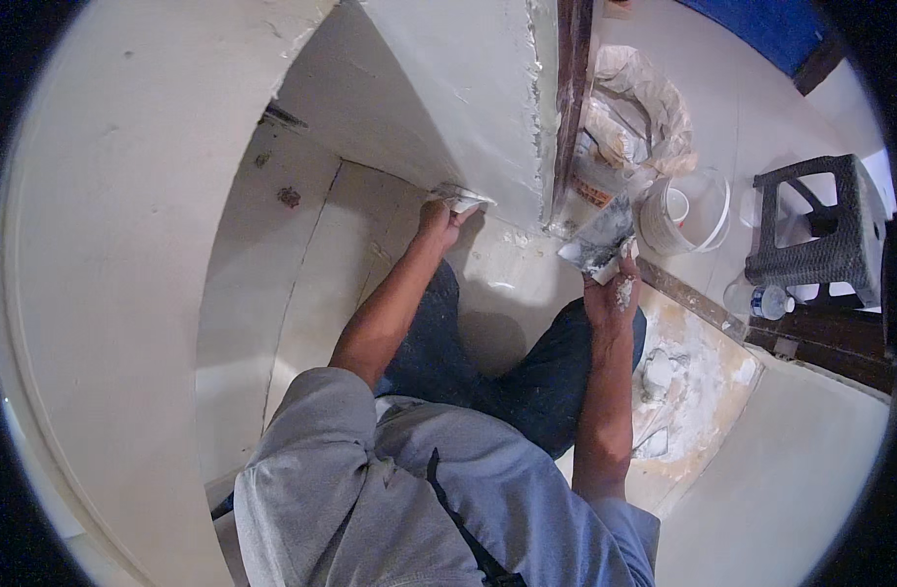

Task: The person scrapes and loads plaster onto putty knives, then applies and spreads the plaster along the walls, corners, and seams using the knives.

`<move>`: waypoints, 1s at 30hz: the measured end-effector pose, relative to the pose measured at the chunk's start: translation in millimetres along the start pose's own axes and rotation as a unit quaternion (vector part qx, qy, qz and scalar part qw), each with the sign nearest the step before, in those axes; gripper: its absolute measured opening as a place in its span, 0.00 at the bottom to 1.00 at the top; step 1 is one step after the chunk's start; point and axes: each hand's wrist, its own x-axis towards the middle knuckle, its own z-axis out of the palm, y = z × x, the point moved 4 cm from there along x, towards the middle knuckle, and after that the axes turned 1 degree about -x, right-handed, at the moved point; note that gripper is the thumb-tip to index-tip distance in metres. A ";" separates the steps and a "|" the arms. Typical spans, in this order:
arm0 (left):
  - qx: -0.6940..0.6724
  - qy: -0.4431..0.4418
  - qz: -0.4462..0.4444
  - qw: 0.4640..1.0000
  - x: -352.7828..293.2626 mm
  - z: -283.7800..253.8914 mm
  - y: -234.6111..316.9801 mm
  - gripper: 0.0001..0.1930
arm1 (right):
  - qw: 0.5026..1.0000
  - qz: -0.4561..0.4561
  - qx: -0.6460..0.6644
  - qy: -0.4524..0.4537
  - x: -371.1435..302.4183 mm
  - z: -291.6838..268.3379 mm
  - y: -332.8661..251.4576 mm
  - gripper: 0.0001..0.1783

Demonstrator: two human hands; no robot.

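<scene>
Left hand [438, 225] pinching flat tool [465, 200] near floor [507, 262] edge, right hand [613, 296] gripping smeared scraper [599, 238], bucket [709, 207] holding 1 round object [676, 204]

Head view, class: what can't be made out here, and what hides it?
All in the head view:
- Gripped part of the flat tool: covered by the left hand.
- Gripped part of the smeared plate: covered by the right hand.
- Feet: hidden, seemingly beneath the dark trousers.
- Blue surface: cut off by the upper edge.

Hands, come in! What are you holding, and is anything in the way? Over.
Left hand: gripping pale flat tool at foot of wall. Right hand: gripping smeared blade. Bucket close beside blade, possibly in its way.
</scene>
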 end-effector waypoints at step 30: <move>0.043 -0.158 0.200 0.966 -239.4 98.6 78.0 0.18 | 0.997 0.066 -0.015 0.032 -89.9 27.0 46.5 0.21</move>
